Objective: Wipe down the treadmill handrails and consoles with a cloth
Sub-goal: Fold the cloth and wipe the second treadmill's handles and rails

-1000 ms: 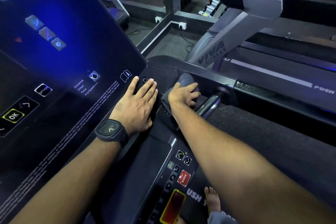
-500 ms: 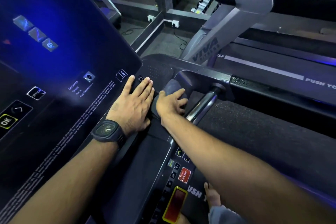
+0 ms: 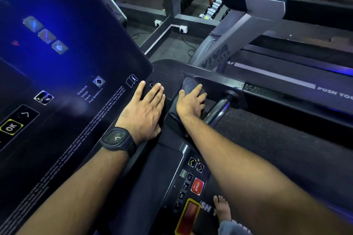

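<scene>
Two hands were in view: the left hand (image 3: 143, 108) lay flat, fingers spread, grasping nothing, on the console (image 3: 63, 74) corner; the right hand (image 3: 191, 102) pressed one dark cloth (image 3: 189, 85) against the tray beside one chrome handrail (image 3: 216, 109)

- both forearms are bare, no sleeves anywhere in view
- left wrist has a chunky black watch (image 3: 118, 140): squarish case with rounded corners, dark dial, ribbed black strap
- right wrist has nothing on it
- a bare foot (image 3: 221, 208) shows at the bottom edge, with the grey hem of a trouser leg (image 3: 232, 227) above the ankle
</scene>
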